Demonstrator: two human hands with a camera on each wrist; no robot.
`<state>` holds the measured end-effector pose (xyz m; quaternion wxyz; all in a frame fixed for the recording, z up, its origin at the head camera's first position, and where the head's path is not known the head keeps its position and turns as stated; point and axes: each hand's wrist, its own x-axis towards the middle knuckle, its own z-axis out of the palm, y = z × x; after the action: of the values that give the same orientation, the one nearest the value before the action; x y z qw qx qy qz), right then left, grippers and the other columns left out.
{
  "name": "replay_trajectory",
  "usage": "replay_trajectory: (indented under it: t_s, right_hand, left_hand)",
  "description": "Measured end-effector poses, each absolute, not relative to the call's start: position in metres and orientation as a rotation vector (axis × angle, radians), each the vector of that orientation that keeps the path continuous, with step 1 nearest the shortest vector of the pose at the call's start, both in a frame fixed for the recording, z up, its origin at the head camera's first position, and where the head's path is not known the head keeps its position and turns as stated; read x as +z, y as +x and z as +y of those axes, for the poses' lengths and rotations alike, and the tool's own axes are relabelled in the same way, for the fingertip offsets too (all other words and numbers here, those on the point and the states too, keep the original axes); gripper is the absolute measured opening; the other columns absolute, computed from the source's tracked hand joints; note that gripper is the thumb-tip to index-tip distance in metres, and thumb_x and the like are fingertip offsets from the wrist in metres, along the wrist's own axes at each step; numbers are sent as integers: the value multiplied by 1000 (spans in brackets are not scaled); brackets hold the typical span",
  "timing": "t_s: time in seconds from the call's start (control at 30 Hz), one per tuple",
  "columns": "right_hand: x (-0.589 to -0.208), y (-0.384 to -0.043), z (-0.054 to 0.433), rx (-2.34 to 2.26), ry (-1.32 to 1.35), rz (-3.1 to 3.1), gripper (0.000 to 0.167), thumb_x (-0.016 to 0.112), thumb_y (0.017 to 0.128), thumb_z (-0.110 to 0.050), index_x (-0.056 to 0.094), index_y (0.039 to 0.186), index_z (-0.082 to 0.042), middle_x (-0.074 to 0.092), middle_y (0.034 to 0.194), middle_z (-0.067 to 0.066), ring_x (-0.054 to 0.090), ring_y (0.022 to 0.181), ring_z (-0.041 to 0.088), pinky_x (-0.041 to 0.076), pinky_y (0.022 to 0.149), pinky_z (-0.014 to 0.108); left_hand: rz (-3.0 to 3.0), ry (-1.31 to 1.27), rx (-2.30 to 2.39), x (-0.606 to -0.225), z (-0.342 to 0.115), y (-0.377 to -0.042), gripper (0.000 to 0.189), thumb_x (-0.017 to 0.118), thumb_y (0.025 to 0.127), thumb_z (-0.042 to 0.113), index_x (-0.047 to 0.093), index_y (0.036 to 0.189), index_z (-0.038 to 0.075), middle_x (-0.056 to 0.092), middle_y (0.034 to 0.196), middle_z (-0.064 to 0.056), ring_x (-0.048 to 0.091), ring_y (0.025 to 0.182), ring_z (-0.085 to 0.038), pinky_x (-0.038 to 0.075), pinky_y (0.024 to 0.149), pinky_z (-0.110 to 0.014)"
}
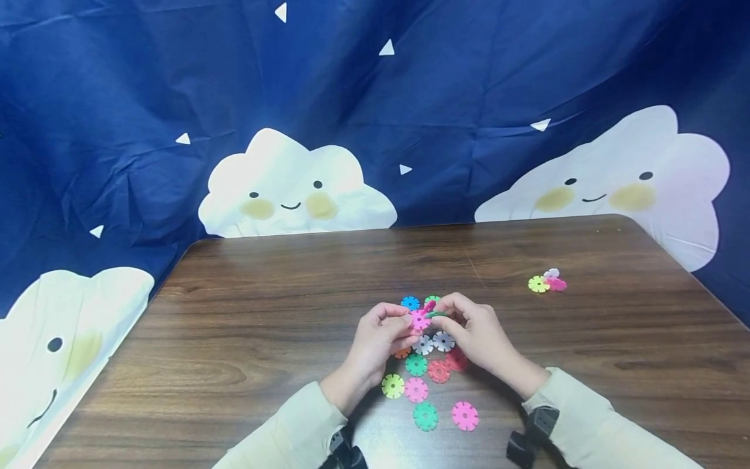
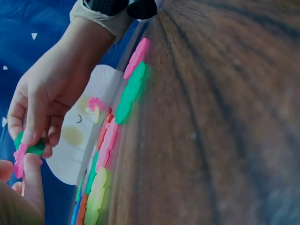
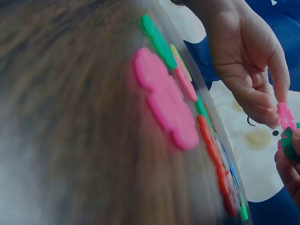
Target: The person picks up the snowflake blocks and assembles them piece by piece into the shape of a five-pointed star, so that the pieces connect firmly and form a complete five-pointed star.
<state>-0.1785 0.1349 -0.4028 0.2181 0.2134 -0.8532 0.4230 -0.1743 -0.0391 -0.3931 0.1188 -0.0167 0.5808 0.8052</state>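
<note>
My left hand (image 1: 375,342) pinches a pink notched snowflake disc (image 1: 419,320) between thumb and fingers, above the table. Opposite it, my right hand (image 1: 477,331) pinches a dark green notched disc (image 1: 435,314), seen edge-on in the head view. The green disc (image 2: 35,147) meets the pink disc (image 2: 19,160) in the left wrist view; how deep the slots engage cannot be told. Close to them is a darker pink disc (image 1: 430,305), partly hidden. The right wrist view also has the pink disc (image 3: 284,116) touching the green one (image 3: 289,144).
Beneath and before the hands, several loose discs lie flat, among them a yellow one (image 1: 393,386), a green one (image 1: 426,416), a pink one (image 1: 465,416) and a white one (image 1: 443,341). A cluster of yellow, white and pink discs (image 1: 539,284) sits farther right on the wooden table (image 1: 281,293).
</note>
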Motion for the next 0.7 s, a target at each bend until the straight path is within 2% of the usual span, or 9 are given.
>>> replay_trajectory:
  t_s: [0.17, 0.37, 0.63, 0.7]
  right_hand:
    - [-402, -178, 142, 1181, 547, -2372, 18, 75, 75, -5, 61, 83, -14, 62, 68, -9, 44, 57, 2, 40, 51, 20]
    - [-401, -177, 154, 1169, 483, -2404, 17, 73, 76, -4, 61, 84, -13, 62, 67, -7, 49, 57, 2, 42, 52, 20]
    - [-401, -177, 184, 1102, 377, -2385, 17, 73, 75, -2, 61, 84, -11, 64, 67, -4, 51, 59, 0, 41, 55, 15]
    - [-400, -177, 193, 1083, 335, -2396, 16, 73, 76, -3, 61, 84, -11, 64, 67, -2, 50, 59, 0, 40, 54, 14]
  left_hand:
    - [1696, -10, 2340, -392, -44, -176, 15, 55, 88, 0, 52, 101, -8, 63, 75, -1, 64, 66, -9, 56, 67, -22]
    - [1750, -16, 2273, -395, -57, -176, 16, 57, 86, -1, 54, 100, -7, 66, 79, -5, 65, 68, -9, 56, 68, -23]
    - [1955, 63, 2035, -401, -80, -177, 22, 61, 82, 0, 56, 101, -11, 64, 78, -2, 62, 72, -11, 56, 71, -27]
    - [2020, 129, 1943, -403, -84, -176, 22, 62, 80, 0, 57, 100, -10, 64, 77, -1, 61, 70, -9, 54, 66, -25]
